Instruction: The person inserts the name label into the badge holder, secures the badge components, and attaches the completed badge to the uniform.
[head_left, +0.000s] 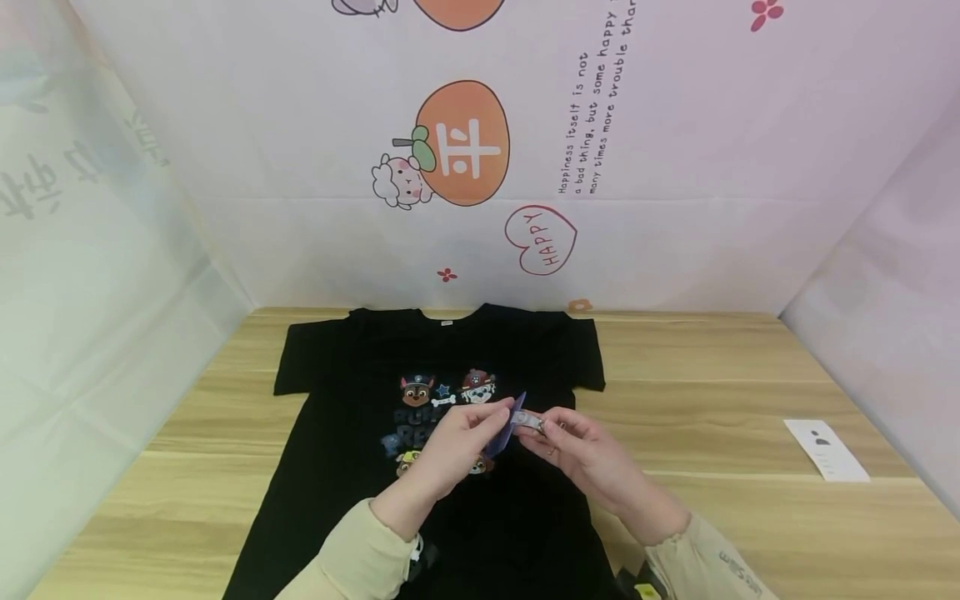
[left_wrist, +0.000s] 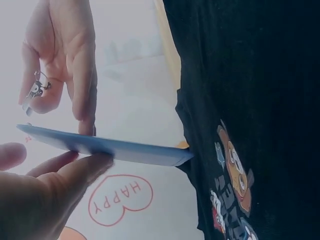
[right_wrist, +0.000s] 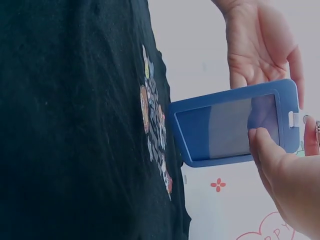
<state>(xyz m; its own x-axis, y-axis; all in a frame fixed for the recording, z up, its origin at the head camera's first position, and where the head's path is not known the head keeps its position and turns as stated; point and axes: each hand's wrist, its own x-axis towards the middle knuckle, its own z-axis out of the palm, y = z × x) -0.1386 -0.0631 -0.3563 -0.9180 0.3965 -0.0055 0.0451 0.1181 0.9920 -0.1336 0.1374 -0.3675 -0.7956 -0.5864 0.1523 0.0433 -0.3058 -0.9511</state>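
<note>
**Blue badge holder held between two hands above a black T-shirt**

The person holds a blue badge holder [right_wrist: 232, 127] in the air, a little above the black T-shirt [head_left: 442, 433] that lies flat on the wooden table [head_left: 712, 375]. The holder sits between both hands, over the printed cartoon dogs on the chest of the shirt. It does not touch the cloth.

The left hand [head_left: 457, 437] comes from below-left, with the fingers [left_wrist: 82, 170] bent around one edge of the holder, so this hand grips it. The right hand [head_left: 577, 446] comes from below-right. Its thumb [right_wrist: 265, 150] presses on the clear window near the slotted end, and the other fingers close behind, so it pinches the holder and also a small metal clip [head_left: 531, 422] at that end. The two hands are close together, almost meeting at the holder. Both wrists are raised and both forearms, in pale cream sleeves [head_left: 360, 558], point inward toward the middle of the shirt.

A white paper card [head_left: 825, 450] lies well apart on the right side of the table. Behind stands a backdrop [head_left: 465, 150] with an orange picture and a "HAPPY" heart.
</note>
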